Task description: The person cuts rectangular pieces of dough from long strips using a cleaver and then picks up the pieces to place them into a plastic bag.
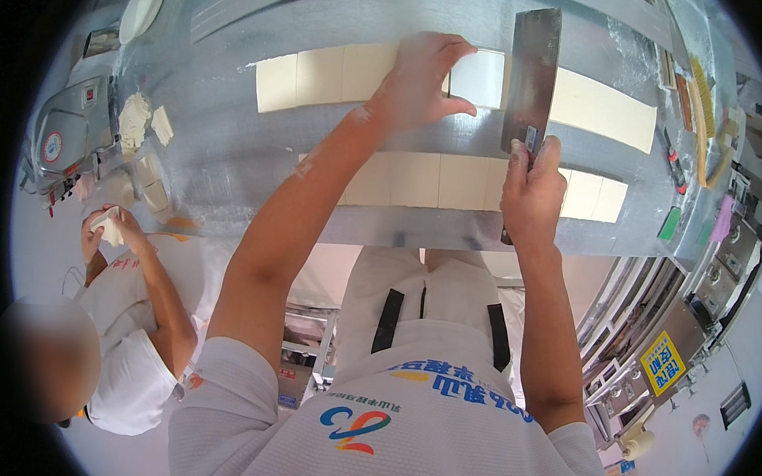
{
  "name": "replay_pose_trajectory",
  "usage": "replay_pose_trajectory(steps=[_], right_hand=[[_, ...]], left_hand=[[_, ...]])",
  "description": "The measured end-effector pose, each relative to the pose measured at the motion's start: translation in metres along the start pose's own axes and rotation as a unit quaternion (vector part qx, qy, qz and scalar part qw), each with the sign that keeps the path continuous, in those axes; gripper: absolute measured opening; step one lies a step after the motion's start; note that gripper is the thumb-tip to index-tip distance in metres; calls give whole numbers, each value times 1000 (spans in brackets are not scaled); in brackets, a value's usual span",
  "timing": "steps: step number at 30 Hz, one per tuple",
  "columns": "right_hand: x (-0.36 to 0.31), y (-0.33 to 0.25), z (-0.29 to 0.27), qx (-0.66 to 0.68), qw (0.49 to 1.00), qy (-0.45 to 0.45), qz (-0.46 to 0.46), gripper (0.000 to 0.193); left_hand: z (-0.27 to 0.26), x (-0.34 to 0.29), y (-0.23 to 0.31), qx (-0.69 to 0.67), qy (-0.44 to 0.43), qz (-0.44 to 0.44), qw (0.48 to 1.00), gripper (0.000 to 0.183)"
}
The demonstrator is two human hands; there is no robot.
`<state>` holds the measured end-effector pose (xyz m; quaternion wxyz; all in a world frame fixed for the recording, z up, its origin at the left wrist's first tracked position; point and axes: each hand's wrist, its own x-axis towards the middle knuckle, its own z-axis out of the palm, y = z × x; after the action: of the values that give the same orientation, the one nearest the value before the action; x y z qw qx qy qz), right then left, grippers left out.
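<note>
Pale dough strip (604, 110), head view: lying ahead-right of the right hand (534, 189), the nearer one, long axis running left-right. That hand is gripping a cleaver (534, 71) crosswise to it; left hand (416, 80) is holding thumb and fingers apart.

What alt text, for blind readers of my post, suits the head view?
A person's right hand grips a broad cleaver at the farther of two rows of flat, pale dough, the left hand spread over that row. Both rows lie on a metal table. At left, a co-worker holds a pale piece.
</note>
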<state>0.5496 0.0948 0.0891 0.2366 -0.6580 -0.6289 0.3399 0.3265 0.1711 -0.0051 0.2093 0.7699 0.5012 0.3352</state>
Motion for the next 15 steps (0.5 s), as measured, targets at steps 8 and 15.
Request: replay_pose_trajectory(steps=[8, 15], right_hand=[[9, -9, 7, -43, 999, -15, 15, 19], [19, -15, 10, -63, 998, -17, 26, 18]], left_hand=[[0, -1, -3, -20, 3, 2, 1000, 89], [-2, 1, -2, -22, -5, 7, 1000, 81]])
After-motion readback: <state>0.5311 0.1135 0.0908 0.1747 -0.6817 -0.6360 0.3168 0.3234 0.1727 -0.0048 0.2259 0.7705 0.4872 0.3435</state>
